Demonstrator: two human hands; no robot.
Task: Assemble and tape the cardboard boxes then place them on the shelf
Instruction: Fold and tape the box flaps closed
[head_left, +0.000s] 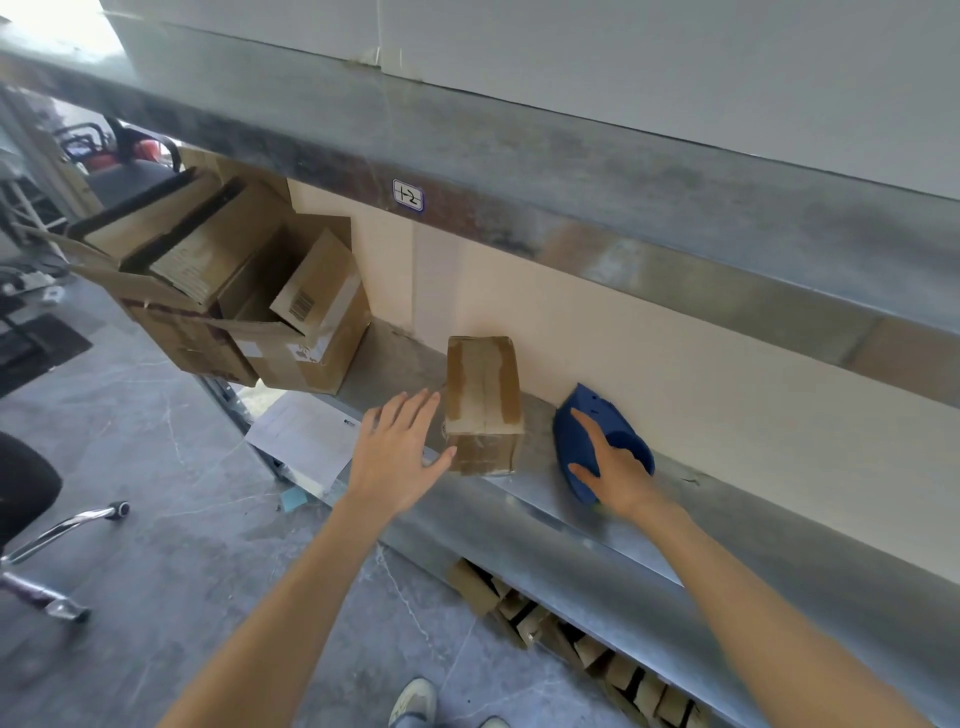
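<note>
Tape in brown strips covers the top seam and front face of the small cardboard box, which stands closed on the metal shelf, its back end at the rear edge against the beige wall and its front face close to the front edge. The left hand is spread open just beside the box's left side, fingers straight and pointing toward the rear edge, the thumb tip at the lower front corner of the box; whether it touches the cardboard cannot be told. The right hand lies on a blue plastic object further right along the shelf, apart from the box. Its index finger is straight along the top of the object and the thumb reaches out over the left side, but the other fingers are hidden, so whether the hand grips the object or only rests on it cannot be told.

At the left end of the shelf sits a pile of larger open cartons, flaps up, overhanging the corner. A printed sheet of paper lies over the front edge between the cartons and the left hand. A label reading "1-2" is stuck to the beam above. Below the shelf, small cardboard pieces are packed in a row.
</note>
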